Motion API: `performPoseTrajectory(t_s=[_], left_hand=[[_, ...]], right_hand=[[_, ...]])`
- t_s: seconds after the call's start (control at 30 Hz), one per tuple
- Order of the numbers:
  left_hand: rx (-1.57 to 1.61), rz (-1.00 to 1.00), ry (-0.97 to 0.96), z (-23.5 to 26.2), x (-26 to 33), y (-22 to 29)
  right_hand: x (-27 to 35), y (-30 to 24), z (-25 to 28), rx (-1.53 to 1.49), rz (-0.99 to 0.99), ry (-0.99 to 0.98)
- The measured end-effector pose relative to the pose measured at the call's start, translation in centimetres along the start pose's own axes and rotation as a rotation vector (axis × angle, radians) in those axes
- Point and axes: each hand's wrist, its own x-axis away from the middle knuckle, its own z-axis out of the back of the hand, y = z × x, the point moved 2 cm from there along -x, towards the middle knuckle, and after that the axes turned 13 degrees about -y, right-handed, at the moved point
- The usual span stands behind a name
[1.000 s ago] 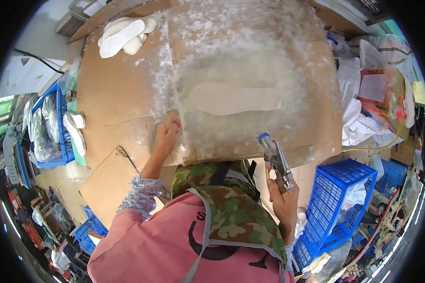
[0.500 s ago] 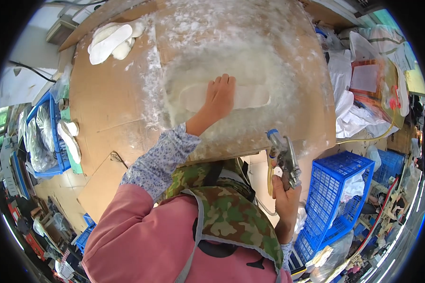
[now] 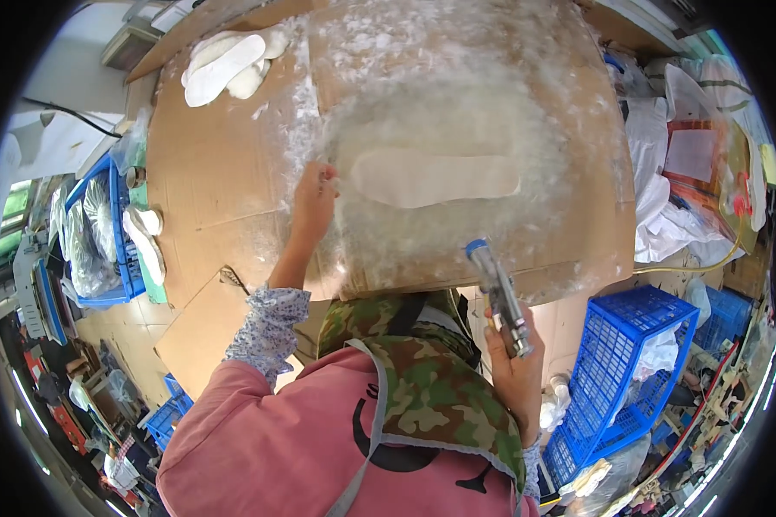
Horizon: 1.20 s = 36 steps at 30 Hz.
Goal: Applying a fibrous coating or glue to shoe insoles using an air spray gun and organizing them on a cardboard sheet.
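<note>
A pale, sole-shaped piece (image 3: 435, 178) lies flat on a fluffy white fur sheet (image 3: 448, 121) over the cardboard-covered table. My left hand (image 3: 316, 200) is at the sheet's left edge, to the left of the sole piece and apart from it. Its fingers are curled together; whatever they may pinch is too small to tell. Low at the table's front edge, my right hand (image 3: 515, 358) grips a metal spray gun (image 3: 502, 293) with a blue tip pointing up toward the sheet.
Several white fluffy insoles (image 3: 224, 69) are piled at the table's far left. Loose fluff is strewn over the cardboard (image 3: 224, 172). Blue crates stand on both sides, one (image 3: 634, 353) at the right and one (image 3: 112, 233) holding plastic-wrapped goods. White sheeting (image 3: 651, 181) hangs beyond the right edge.
My left hand has come off the sole piece and moved left to the sheet's edge. My right hand still holds the spray gun, now turned more upright and slightly lower left.
</note>
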Motion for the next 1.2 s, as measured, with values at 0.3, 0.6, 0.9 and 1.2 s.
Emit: performPoseTrajectory(t_s=[0.3,0.6,0.9,1.2], left_hand=[[0.110,-0.012,-0.036,-2.5,-0.2,-0.7],[0.031,-0.114,0.001,-2.9,-2.0,-2.7],[0.274,-0.077,-0.107,-2.2,-1.2,-1.6],[0.326,-0.027,-0.160,-1.8,-1.1,-1.0]], right_hand=[[-0.3,-0.6,-2.0,-0.004,-0.003,-0.003],[-1.4,-1.3,-3.6,0.042,0.081,-0.108],[-2.6,-2.4,-5.0,0.103,0.182,-0.134],[-2.8,-2.4,-6.0,0.067,0.082,-0.184]])
